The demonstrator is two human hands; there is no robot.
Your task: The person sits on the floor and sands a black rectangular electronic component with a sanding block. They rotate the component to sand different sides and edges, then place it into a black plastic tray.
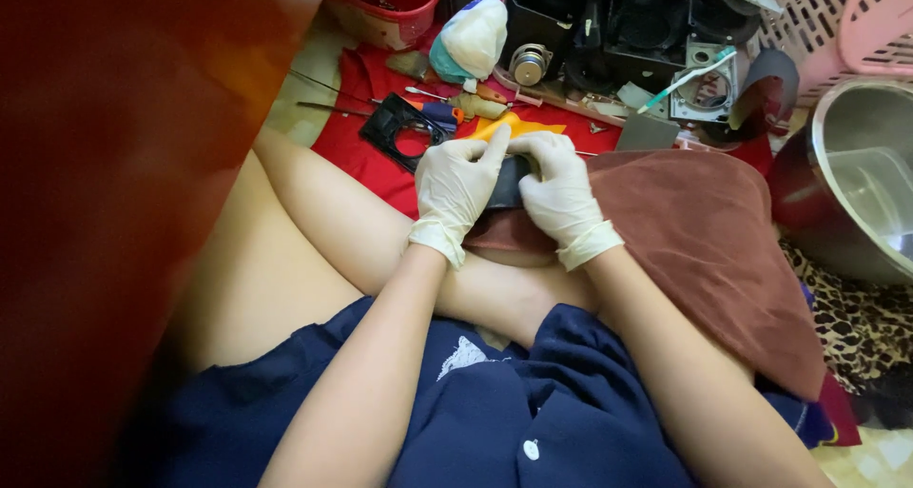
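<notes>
Both gloved hands grip one dark part (507, 182) between them, over the person's lap. Its long axis runs from hand to hand; most of it is hidden by the fingers, so which way it points cannot be told. The left hand (456, 188) wraps its near end, forefinger stretched along the top. The right hand (558, 188) clamps the other end, fingers curled over it. A brown cloth (704, 231) lies under and beside the right hand. Just beyond the left hand lies one black frame (407, 131) with a round hole, on a red cloth (357, 136). Farther beyond the right hand rests one toothbrush (689, 77); well off to its right stands one steel pot (861, 179).
</notes>
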